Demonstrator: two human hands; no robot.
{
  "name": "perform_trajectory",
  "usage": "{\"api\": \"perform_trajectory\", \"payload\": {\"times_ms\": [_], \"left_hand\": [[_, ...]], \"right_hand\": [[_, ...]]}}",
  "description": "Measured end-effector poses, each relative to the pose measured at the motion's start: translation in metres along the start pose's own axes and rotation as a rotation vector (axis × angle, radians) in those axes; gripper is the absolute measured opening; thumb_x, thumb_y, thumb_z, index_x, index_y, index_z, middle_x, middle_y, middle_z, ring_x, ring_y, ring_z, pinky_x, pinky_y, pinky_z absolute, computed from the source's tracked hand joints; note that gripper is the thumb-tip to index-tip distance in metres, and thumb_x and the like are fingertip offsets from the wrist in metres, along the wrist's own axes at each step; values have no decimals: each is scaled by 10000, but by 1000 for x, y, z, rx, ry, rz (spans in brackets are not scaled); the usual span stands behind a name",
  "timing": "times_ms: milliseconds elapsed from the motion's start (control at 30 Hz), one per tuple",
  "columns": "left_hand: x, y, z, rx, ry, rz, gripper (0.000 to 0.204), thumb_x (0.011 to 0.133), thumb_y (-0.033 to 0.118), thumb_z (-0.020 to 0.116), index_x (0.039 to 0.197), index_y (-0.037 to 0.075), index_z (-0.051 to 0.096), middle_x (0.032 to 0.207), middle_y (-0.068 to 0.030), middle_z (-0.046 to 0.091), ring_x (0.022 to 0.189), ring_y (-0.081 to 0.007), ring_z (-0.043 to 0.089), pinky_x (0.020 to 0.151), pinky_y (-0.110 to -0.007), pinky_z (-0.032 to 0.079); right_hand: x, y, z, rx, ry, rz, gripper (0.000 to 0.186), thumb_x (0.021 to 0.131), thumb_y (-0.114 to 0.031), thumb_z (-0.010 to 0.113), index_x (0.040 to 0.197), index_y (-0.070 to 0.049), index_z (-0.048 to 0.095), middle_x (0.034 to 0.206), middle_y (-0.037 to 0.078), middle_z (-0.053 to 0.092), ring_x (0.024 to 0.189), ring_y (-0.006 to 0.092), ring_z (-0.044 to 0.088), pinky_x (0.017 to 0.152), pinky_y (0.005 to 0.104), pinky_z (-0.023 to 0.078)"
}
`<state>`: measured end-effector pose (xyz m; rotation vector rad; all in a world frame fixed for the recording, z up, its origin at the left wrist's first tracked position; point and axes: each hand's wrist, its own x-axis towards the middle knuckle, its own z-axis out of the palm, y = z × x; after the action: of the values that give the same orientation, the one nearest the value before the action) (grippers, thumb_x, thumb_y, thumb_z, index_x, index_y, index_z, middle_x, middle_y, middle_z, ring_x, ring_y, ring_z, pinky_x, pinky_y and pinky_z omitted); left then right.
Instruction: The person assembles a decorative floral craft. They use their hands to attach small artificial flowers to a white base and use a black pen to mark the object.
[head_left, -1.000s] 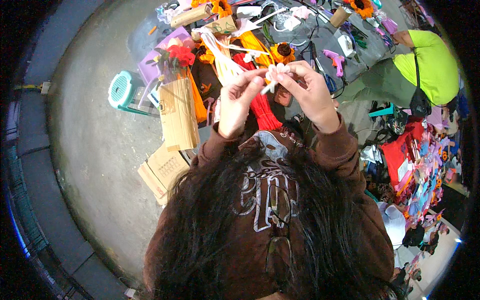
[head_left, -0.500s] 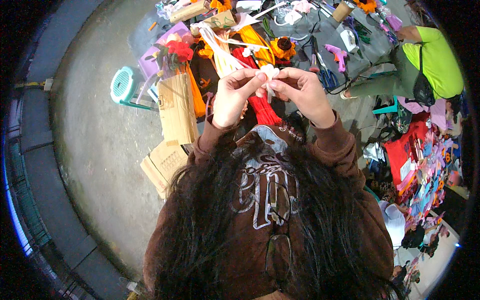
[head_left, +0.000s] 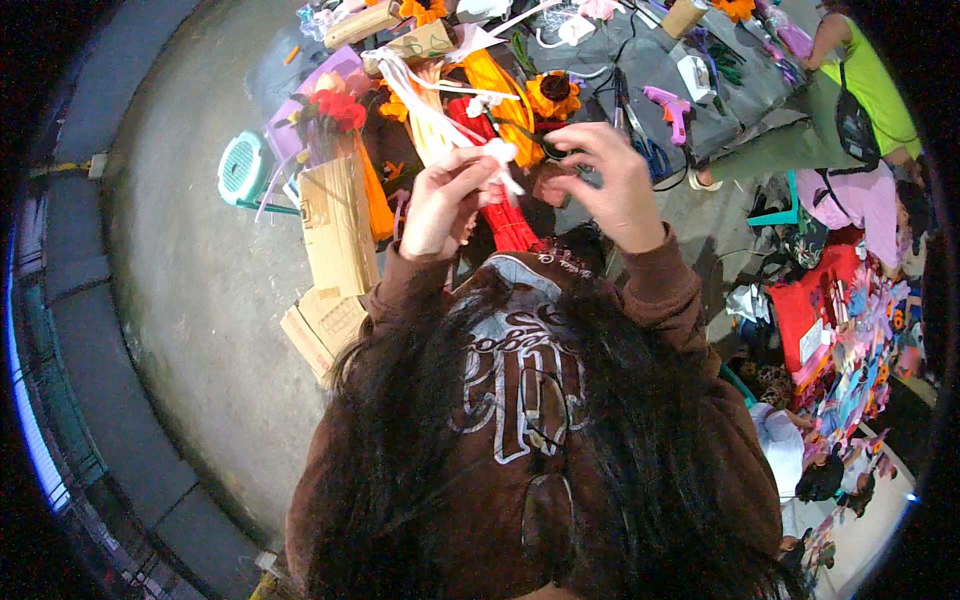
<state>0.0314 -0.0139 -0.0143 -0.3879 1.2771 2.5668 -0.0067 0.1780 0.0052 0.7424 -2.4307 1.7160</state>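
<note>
My left hand (head_left: 443, 205) pinches a small fluffy white flower piece (head_left: 500, 152) with a short tail hanging from it, seemingly made of pipe cleaner. To its right, my right hand (head_left: 612, 188) is raised clear of the piece, slightly blurred, with thumb and fingers apart and nothing seen between them. Beneath the hands lies a bundle of red pipe cleaners (head_left: 512, 228). Beyond them are white pipe cleaners (head_left: 428, 118) and yellow-orange ones (head_left: 500, 80). An orange flower with a dark centre (head_left: 554, 95) sits just past my right hand.
A pink glue gun (head_left: 670, 112) and blue-handled scissors (head_left: 655, 160) lie on the dark table (head_left: 735, 115). Cardboard pieces (head_left: 335, 225) and a teal stool (head_left: 243, 170) stand at left, near a red flower (head_left: 340, 108). A person in a lime top (head_left: 872, 90) is at the right.
My right hand has let go of the white flower piece and moved off to the right. The left hand has shifted slightly left, still holding it. The person at right has moved.
</note>
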Motion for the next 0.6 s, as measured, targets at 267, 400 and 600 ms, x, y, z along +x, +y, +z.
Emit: {"api": "perform_trajectory", "payload": {"times_ms": [267, 400, 600], "left_hand": [[7, -6, -29, -12, 178, 11, 120, 851, 100, 500, 934, 27, 546, 766, -24, 577, 645, -88, 544, 607, -211, 461], [12, -14, -29, -1, 184, -9, 105, 846, 106, 514, 921, 40, 546, 754, -13, 572, 651, -85, 547, 619, -215, 468], [15, -21, -19, 9, 195, -59, 94, 839, 104, 525, 909, 45, 541, 756, -6, 566, 660, -78, 546, 623, -211, 466]], "right_hand": [[-36, 90, -55, 110, 60, 399, 149, 754, 55, 540, 897, 40, 580, 780, 72, 616, 736, 118, 609, 691, 236, 487], [-52, 142, -48, 38, 67, 527, 114, 772, 35, 524, 864, 35, 590, 746, 86, 628, 712, 132, 615, 657, 244, 491], [-57, 178, -41, -265, 18, 709, 161, 711, -3, 577, 870, -6, 606, 680, 106, 629, 629, 158, 627, 576, 255, 480]]}}
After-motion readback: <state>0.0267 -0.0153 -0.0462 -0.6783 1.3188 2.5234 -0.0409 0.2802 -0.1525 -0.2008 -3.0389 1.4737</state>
